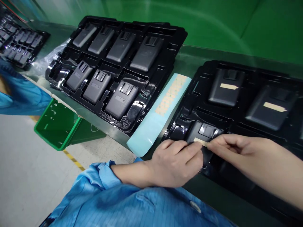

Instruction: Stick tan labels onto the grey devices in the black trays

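My left hand (176, 164) rests curled on the near corner of a black plastic tray (246, 67), its fingertips pressing one end of a small tan sticker (200, 141). My right hand (233, 146) pinches the sticker's other end over a dark grey device (203, 132) in the tray's near pocket. Two more grey devices (226, 87) in this tray each carry a tan sticker on top. Between the trays lies a pale blue backing sheet (155, 119) with several tan stickers on it.
A second black tray (163, 78) to the left holds several grey devices without stickers. A third tray (20, 44) lies far left. A green bin (55, 124) sits below the bench edge. Another person's blue sleeve (21, 94) shows at left.
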### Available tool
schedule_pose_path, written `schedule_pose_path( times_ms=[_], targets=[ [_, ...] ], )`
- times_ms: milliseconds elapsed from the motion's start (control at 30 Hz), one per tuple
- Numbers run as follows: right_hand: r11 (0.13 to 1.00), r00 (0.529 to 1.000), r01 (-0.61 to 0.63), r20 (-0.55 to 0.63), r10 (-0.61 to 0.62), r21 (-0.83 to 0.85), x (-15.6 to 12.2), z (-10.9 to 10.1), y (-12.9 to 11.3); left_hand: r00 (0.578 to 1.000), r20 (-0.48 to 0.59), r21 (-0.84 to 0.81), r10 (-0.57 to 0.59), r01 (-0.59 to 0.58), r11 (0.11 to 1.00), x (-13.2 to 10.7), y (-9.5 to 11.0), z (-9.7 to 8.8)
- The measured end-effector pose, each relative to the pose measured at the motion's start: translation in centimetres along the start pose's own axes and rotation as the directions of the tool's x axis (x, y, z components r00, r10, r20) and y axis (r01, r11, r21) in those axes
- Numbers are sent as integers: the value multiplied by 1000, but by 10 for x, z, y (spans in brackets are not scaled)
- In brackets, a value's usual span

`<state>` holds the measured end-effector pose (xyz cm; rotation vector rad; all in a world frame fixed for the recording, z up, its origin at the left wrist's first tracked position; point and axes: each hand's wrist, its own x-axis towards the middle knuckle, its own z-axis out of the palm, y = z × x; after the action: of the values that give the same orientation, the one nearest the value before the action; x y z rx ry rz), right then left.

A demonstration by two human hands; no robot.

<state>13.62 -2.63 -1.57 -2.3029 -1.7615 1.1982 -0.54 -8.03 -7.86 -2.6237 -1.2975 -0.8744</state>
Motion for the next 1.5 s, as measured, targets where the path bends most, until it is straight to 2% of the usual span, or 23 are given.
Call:
schedule_pose_path(
  times_ms=[100,333,567,667,767,933,1133,1300,1500],
  targets=[
    [997,997,-21,73,26,-68,0,-1,-3,999,43,10,9,-9,1000,2,0,-1],
    [977,999,-29,23,34,-211,-1,0,-13,996,-76,9,-36,37,999,4,0,-2],
    [963,1000,12,7,-10,-270,3,3,-9,997,71,55,-14,10,998,1,1,0],
    [954,998,44,-26,-54,-297,3,4,-11,999,19,58,-27,26,998,1,1,-1],
    [950,999,21,-36,-34,-310,3,2,-17,999,-9,57,-33,33,998,3,1,-2],
    [935,1000,-29,-3,30,-353,0,0,-21,999,-36,43,-37,38,998,4,1,-3],
    [919,1000,-6,5,9,-394,1,0,-17,998,-38,52,-43,45,998,5,1,-3],
    [893,996,6,81,34,-449,5,-4,-20,995,-70,22,-67,69,997,6,1,-4],
    [846,986,46,161,47,-532,13,-6,-20,998,-20,35,-61,62,997,6,1,-5]
  ],
)
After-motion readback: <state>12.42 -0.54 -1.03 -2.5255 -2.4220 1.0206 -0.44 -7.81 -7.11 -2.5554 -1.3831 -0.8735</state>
